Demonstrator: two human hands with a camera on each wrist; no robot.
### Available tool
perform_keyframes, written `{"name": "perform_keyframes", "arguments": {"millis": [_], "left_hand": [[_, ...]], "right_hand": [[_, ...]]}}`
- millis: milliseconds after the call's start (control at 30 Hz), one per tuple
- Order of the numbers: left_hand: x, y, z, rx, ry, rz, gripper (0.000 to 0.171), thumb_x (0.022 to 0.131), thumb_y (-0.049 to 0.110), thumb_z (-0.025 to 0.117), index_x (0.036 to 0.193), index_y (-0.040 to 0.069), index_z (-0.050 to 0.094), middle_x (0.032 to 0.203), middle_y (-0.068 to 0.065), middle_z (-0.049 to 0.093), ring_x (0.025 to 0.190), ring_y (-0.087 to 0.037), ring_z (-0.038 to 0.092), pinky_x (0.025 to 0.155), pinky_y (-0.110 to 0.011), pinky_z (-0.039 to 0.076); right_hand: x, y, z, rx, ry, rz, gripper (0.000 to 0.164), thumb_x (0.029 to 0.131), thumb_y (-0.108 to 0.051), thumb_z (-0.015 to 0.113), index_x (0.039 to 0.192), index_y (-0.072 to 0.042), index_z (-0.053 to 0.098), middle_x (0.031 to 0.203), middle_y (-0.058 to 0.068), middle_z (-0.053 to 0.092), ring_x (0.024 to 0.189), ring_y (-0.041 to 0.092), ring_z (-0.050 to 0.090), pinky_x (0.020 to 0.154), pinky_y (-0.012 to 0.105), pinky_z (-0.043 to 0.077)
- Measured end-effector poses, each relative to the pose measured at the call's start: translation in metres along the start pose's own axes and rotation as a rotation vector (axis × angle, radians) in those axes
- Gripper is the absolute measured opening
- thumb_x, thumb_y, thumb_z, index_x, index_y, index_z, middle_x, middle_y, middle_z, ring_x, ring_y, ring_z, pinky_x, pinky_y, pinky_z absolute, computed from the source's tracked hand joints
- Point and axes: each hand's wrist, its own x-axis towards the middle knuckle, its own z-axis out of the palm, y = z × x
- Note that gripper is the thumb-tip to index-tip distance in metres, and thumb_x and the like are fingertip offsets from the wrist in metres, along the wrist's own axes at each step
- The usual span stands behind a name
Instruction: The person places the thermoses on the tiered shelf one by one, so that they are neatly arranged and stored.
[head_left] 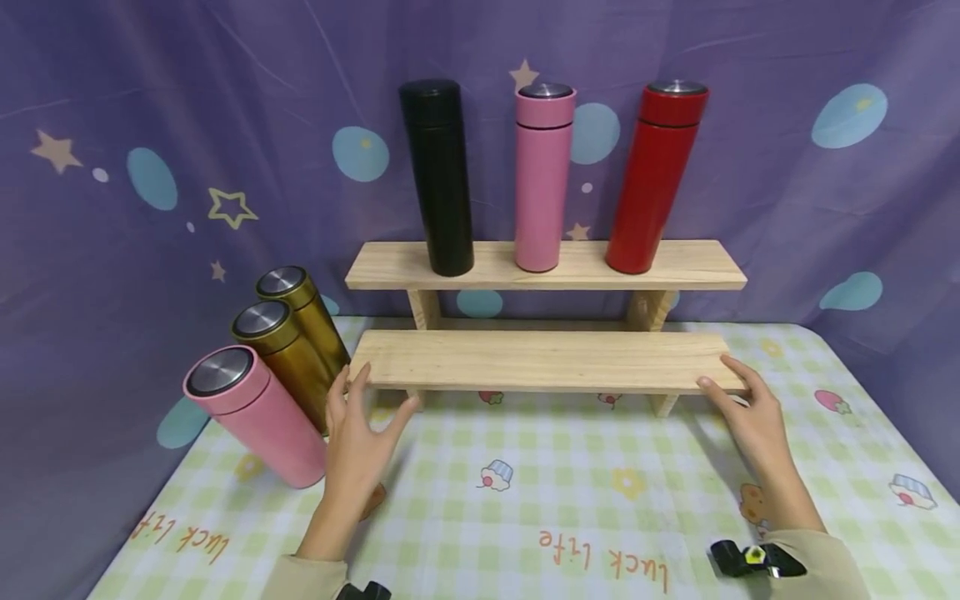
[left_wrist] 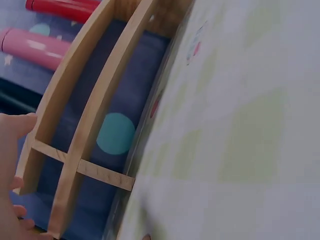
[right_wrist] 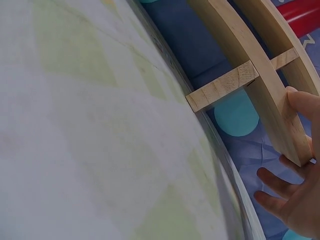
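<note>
A two-tier wooden shelf (head_left: 540, 360) stands on the table against the curtain. A black thermos (head_left: 438, 179), a pink thermos (head_left: 542, 183) and a red thermos (head_left: 656, 183) stand on its upper board. At the right end of the lower board, my right hand (head_left: 759, 421) grips the corner, thumb on the front edge. My left hand (head_left: 358, 446) is at the left end, fingers by the board's edge and thumb spread away from it. Left of that hand stand another pink thermos (head_left: 258, 417) and two gold thermoses (head_left: 288, 346), partly overlapping.
A green-and-white checked cloth (head_left: 570, 500) with printed cupcakes and lettering covers the table. Behind everything hangs a purple curtain (head_left: 247, 100) with stars and blue shapes. The left-hand thermoses crowd close to the shelf's left end.
</note>
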Motion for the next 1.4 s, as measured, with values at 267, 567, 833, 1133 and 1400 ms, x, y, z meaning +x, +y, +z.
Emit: {"name": "perform_keyframes", "arguments": {"millis": [267, 567, 833, 1133, 1400], "left_hand": [[-0.028, -0.002, -0.019, -0.057, 0.083, 0.173, 0.070, 0.086, 0.028, 0.079, 0.147, 0.018, 0.047, 0.155, -0.005, 0.034, 0.140, -0.037, 0.032, 0.103, -0.061, 0.032], [-0.060, -0.017, -0.049, 0.028, 0.087, 0.214, 0.077, 0.079, 0.021, 0.084, 0.147, 0.028, 0.049, 0.153, 0.001, 0.039, 0.134, -0.029, 0.041, 0.095, -0.056, 0.041], [-0.076, -0.043, -0.069, 0.045, 0.250, 0.314, 0.076, 0.074, 0.027, 0.088, 0.141, 0.014, 0.056, 0.146, -0.009, 0.049, 0.135, -0.024, 0.041, 0.110, -0.032, 0.032], [-0.079, -0.053, -0.085, 0.031, 0.367, 0.340, 0.068, 0.082, 0.037, 0.078, 0.139, 0.007, 0.058, 0.141, -0.014, 0.054, 0.135, -0.005, 0.041, 0.107, -0.015, 0.027], [-0.077, -0.055, -0.092, 0.026, 0.463, 0.251, 0.080, 0.067, 0.000, 0.086, 0.140, 0.008, 0.056, 0.140, -0.013, 0.055, 0.129, 0.002, 0.042, 0.094, -0.009, 0.031]], "right_hand": [[0.001, 0.001, -0.001, -0.003, 0.010, -0.019, 0.078, 0.094, -0.050, 0.062, 0.156, -0.015, 0.031, 0.156, 0.021, 0.031, 0.132, 0.043, 0.042, 0.079, 0.017, 0.041], [-0.001, 0.003, 0.001, 0.014, 0.010, -0.020, 0.077, 0.094, -0.049, 0.063, 0.156, -0.015, 0.032, 0.157, 0.019, 0.031, 0.132, 0.041, 0.042, 0.080, 0.017, 0.040], [-0.001, 0.002, 0.002, 0.031, -0.001, -0.021, 0.078, 0.094, -0.050, 0.062, 0.157, -0.016, 0.030, 0.159, 0.018, 0.027, 0.135, 0.044, 0.039, 0.100, 0.054, 0.040], [-0.001, 0.004, 0.002, 0.026, 0.007, -0.014, 0.078, 0.094, -0.051, 0.062, 0.157, -0.016, 0.030, 0.158, 0.020, 0.027, 0.135, 0.045, 0.039, 0.100, 0.057, 0.039], [-0.001, 0.003, 0.002, 0.021, 0.008, -0.017, 0.078, 0.094, -0.051, 0.062, 0.156, -0.016, 0.031, 0.158, 0.020, 0.028, 0.134, 0.044, 0.039, 0.097, 0.049, 0.043]]}}
